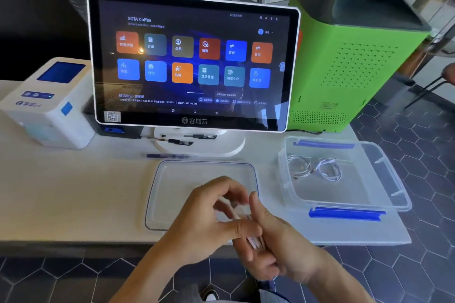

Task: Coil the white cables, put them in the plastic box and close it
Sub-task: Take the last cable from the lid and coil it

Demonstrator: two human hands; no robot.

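Both hands are together at the near edge of the table (73,192): left hand (206,224) and right hand (275,241) both closed on one white cable (236,214), strands bunched between the fingers, apparently mid-coil; motion blur hides the exact grip. Two coiled cables (315,167) already lie in the plastic box (398,194), open, at right. The lid (157,194) lies flat on the table, just left of the box and partly under the hands. Handling judgement: cable is light, limp and a bit springy, so loops will likely open if let go; pinch the bundle across all its strands, not one strand, and carry it to the box that way. Connector ends are the stiff bits; keep them tucked in. Lid looks thin and flexible, so lift by an edge.
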